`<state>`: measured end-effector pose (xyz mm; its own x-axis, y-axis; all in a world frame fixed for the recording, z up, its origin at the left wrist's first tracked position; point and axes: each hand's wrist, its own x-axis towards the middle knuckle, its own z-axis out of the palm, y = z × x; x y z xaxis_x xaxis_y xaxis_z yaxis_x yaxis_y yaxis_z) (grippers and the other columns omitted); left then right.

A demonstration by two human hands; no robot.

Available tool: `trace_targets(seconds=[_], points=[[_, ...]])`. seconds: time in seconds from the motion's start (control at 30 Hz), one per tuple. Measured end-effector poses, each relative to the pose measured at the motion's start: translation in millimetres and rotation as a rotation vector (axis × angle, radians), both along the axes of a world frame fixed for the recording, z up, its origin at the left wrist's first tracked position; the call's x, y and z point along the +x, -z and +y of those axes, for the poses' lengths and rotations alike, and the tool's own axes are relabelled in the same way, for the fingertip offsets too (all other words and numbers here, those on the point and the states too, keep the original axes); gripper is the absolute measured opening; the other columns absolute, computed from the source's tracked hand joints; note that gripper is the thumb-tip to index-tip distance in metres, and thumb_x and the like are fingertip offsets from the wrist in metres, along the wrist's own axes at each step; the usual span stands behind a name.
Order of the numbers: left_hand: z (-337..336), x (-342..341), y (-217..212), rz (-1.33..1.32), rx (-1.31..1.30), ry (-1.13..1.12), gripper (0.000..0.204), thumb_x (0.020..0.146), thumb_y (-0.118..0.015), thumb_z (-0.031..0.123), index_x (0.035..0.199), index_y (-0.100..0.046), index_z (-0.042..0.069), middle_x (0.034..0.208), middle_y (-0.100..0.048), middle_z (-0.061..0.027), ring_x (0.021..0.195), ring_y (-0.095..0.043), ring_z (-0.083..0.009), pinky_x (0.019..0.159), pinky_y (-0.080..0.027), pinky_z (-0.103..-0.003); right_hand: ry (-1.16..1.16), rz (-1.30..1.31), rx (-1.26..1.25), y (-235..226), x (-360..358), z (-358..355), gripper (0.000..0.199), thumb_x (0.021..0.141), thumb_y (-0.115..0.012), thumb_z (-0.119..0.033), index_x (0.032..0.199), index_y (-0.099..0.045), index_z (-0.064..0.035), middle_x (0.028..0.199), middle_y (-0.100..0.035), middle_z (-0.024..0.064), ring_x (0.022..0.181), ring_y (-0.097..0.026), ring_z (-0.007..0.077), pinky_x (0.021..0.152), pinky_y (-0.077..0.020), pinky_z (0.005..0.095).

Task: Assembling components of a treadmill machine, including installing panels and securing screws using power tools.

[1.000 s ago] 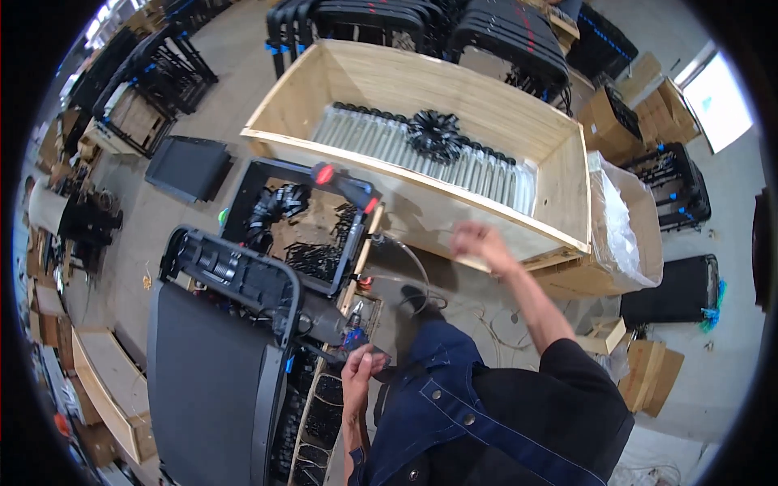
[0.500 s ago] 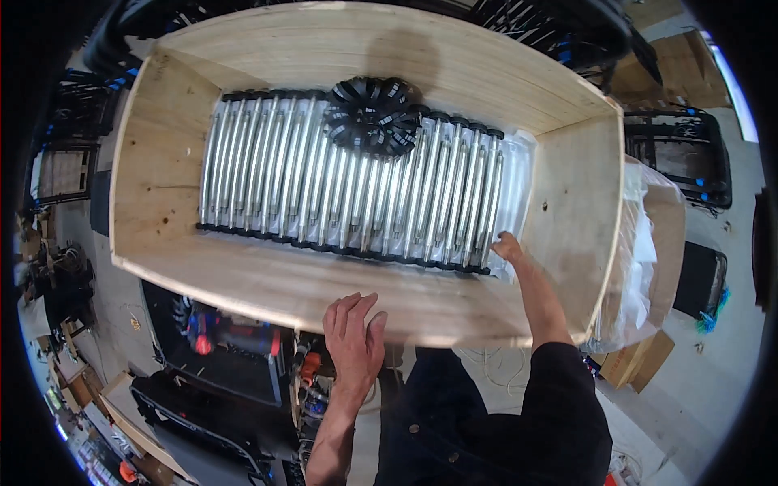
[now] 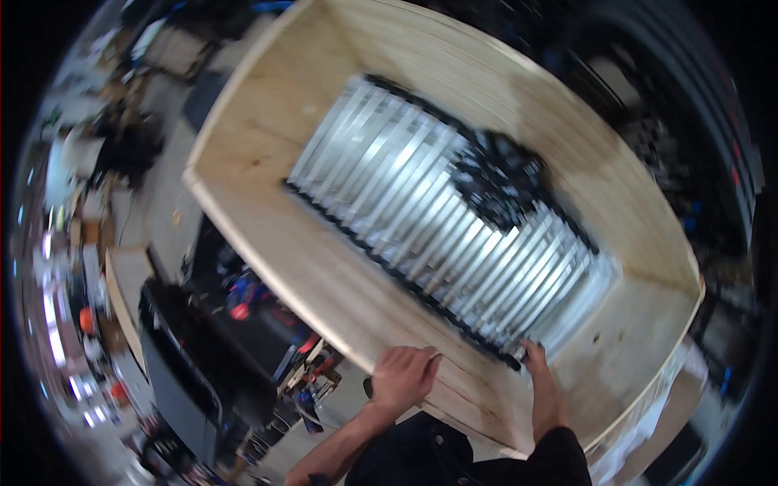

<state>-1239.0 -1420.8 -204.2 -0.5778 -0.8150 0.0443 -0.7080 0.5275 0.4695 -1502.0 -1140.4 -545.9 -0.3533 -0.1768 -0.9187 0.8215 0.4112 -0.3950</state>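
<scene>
A large open wooden crate (image 3: 324,279) fills the view, tilted and blurred. Inside lies a row of several silvery metal bars (image 3: 421,211) with black end caps, and a black bundle (image 3: 502,178) rests on top of them. My left hand (image 3: 403,374) lies flat on the crate's near rim, fingers spread. My right hand (image 3: 541,387) reaches over the rim into the crate and touches the near end of the bars at the right; whether it grips one is unclear.
A black cart with tools and red and blue items (image 3: 243,324) stands left of me, below the crate. Cluttered shelves and boxes (image 3: 73,243) line the far left. Dark racks (image 3: 689,162) stand behind the crate on the right.
The view has swung so the crate now lies diagonally. My left hand has settled on the near rim. My right hand stays at the right end of the bars.
</scene>
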Motion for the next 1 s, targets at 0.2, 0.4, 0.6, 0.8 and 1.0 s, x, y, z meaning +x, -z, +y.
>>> trace_targets(seconds=[0.2, 0.4, 0.6, 0.8, 1.0], points=[[19.6, 26.8, 8.7, 0.146, 0.052, 0.02, 0.016, 0.086, -0.072, 0.019, 0.1, -0.068, 0.011, 0.083, -0.065, -0.0036, 0.084, -0.067, -0.0237, 0.075, -0.052, -0.038, 0.162, -0.08, -0.452, -168.6, 3.0, -83.5, 0.013, 0.094, -0.067, -0.023, 0.088, -0.059, -0.0144, 0.078, -0.059, -0.0002, 0.074, -0.061, 0.0118, 0.066, -0.0542, 0.0281], [16.5, 50.7, -55.8, 0.328, 0.102, 0.108, 0.064, 0.084, -0.07, 0.011, 0.143, -0.046, 0.013, 0.13, -0.052, -0.0142, 0.12, -0.054, -0.0359, 0.102, -0.045, -0.047, -0.382, 0.205, -0.489, -366.7, 122.4, -119.6, 0.04, 0.087, -0.071, -0.015, 0.121, -0.054, -0.0019, 0.076, -0.059, 0.0042, 0.065, -0.06, 0.0153, 0.06, -0.0531, 0.0293], [20.5, 151.0, -177.4, 0.284, -0.67, 0.43, 0.051, 0.087, -0.057, 0.018, 0.138, -0.05, 0.015, 0.118, -0.062, -0.0158, 0.12, -0.058, -0.0329, 0.105, -0.045, -0.049, -1.226, -0.01, -0.673, -537.0, 185.2, -154.1, 0.07, 0.077, -0.075, -0.011, 0.137, -0.045, 0.0081, 0.084, -0.069, 0.0127, 0.064, -0.067, 0.0192, 0.061, -0.0574, 0.031], [91.1, 300.4, -261.6, 0.089, 0.086, 0.472, 0.05, 0.093, -0.061, 0.032, 0.135, -0.045, 0.011, 0.097, -0.063, -0.014, 0.089, -0.068, -0.036, 0.074, -0.054, -0.046, -1.623, -0.074, -0.856, -575.5, 257.2, -203.6, 0.065, 0.078, -0.073, -0.039, 0.12, -0.064, 0.0104, 0.094, -0.072, 0.018, 0.078, -0.069, 0.0226, 0.075, -0.0546, 0.0327], [145.8, 409.1, -248.6, 0.647, 0.692, 0.035, 0.046, 0.104, -0.051, 0.032, 0.138, -0.037, 0.005, 0.094, -0.063, -0.0182, 0.077, -0.066, -0.0304, 0.069, -0.051, -0.042, -1.525, 0.109, -0.827, -470.3, 415.5, -291.7, 0.048, 0.095, -0.066, -0.028, 0.13, -0.056, 0.0032, 0.092, -0.07, 0.0102, 0.076, -0.069, 0.0155, 0.069, -0.0569, 0.0274]])
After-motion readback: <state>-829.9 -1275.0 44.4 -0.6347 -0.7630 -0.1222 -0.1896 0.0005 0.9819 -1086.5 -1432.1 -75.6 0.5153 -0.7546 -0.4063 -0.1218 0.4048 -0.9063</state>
